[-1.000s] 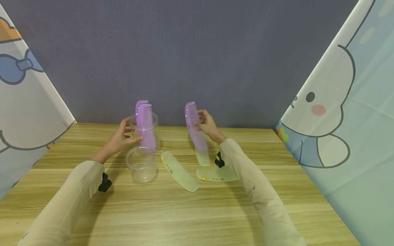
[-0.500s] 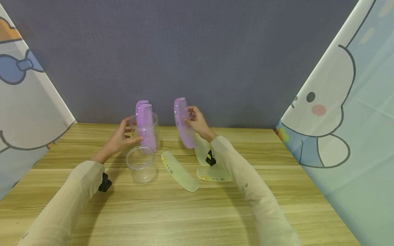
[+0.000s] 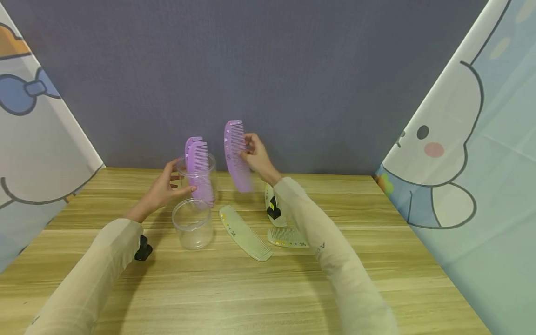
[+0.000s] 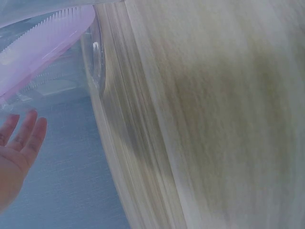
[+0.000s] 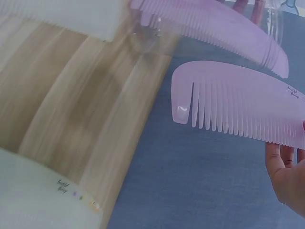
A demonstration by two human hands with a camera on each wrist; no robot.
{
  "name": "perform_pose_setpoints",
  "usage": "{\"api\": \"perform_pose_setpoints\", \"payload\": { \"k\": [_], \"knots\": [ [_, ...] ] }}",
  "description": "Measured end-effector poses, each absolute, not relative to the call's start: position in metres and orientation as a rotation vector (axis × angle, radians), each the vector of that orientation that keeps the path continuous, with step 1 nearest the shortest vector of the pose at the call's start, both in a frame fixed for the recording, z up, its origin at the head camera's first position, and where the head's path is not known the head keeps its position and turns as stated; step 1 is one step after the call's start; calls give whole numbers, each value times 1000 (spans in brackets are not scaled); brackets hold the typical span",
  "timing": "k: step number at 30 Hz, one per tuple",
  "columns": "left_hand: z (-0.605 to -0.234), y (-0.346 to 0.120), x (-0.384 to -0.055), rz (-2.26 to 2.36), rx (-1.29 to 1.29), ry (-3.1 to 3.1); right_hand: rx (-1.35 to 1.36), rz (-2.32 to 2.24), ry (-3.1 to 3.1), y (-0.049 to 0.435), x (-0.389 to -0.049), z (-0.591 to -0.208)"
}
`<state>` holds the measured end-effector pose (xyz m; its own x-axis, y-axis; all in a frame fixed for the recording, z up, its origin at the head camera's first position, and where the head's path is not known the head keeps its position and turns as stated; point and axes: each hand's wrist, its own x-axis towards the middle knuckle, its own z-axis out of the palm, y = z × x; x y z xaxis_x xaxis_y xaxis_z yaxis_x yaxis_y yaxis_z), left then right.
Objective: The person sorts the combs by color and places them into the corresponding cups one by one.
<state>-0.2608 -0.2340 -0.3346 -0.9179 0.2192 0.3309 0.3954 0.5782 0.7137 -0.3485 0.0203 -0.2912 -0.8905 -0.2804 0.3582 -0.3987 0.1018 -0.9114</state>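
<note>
My left hand (image 3: 161,188) rests round a clear plastic jar (image 3: 211,168) at the back left, thumb in front and fingers at its far side. Inside the jar, purple combs (image 3: 200,163) stand upright and overlap, their tops above the rim. My right hand (image 3: 258,160) pinches another purple comb (image 3: 234,153) by its toothed side, nearly upright in the air to the right of the jar. The right wrist view shows that held comb (image 5: 233,98) apart from the jar and its combs. In the left wrist view, the fingertips (image 4: 38,129) lie close to the jar wall.
A second clear jar (image 3: 193,232) stands in front of the first. Pale green combs lie on the wooden table: one in the middle (image 3: 244,235), one farther right (image 3: 286,237), and one (image 3: 268,195) partly behind the right wrist. A grey wall (image 3: 314,93) borders the table's back.
My right hand has carried the purple comb left and upward, closer to the jar of purple combs. The left hand and both jars have stayed in place.
</note>
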Motion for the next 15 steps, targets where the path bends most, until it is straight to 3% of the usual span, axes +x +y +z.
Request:
{"api": "perform_pose_setpoints", "payload": {
  "k": [7,15],
  "knots": [
    [-333,-233,-260,-1276,-503,-2606,745,1958,-2172,13,-331,-265],
    [-355,-246,-277,-1266,-499,-2595,686,1994,-2049,3,-341,-252]
  ]
}}
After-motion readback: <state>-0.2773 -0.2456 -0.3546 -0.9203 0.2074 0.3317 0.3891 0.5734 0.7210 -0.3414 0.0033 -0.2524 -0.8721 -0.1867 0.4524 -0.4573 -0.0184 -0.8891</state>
